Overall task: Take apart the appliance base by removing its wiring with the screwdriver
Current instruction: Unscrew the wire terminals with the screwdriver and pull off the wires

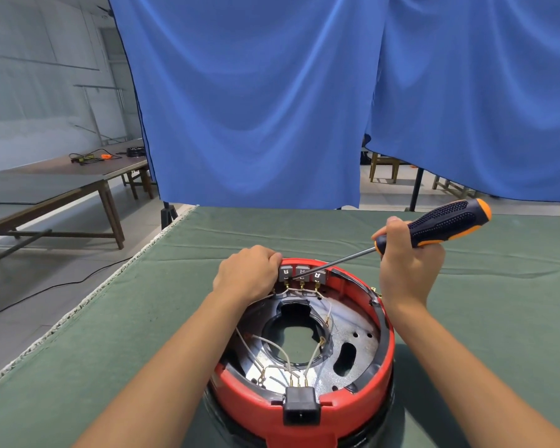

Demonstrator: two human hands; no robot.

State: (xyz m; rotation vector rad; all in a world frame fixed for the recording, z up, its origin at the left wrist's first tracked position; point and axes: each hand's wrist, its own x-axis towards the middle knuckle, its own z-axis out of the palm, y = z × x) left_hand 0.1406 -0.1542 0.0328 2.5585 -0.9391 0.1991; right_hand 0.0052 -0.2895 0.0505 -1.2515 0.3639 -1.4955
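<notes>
We see a blue curtain hanging behind the work table, which is covered in green cloth. To the left, well apart, stand two long wooden tables, the farther one carrying cables and small tools too distant to name.

On the green cloth, near the table's front edge, sits the one appliance base: a round red shell turned open side up, holding a metal plate with a large central opening. Inside the shell we count three grey terminal blocks in a row on the far wall, and one black power socket on the near rim. Thin white wires run across the plate from the socket's brass tabs toward the terminal blocks.

We count one screwdriver, black and orange in the handle. Our right hand grasps that handle with fingers curled round it, thumb along the collar. The shaft slants down and left, its tip at the foot of the leftmost block.

Our left hand is curled over the far-left rim of the base, its fingers bent around the edge just beside the leftmost block.
</notes>
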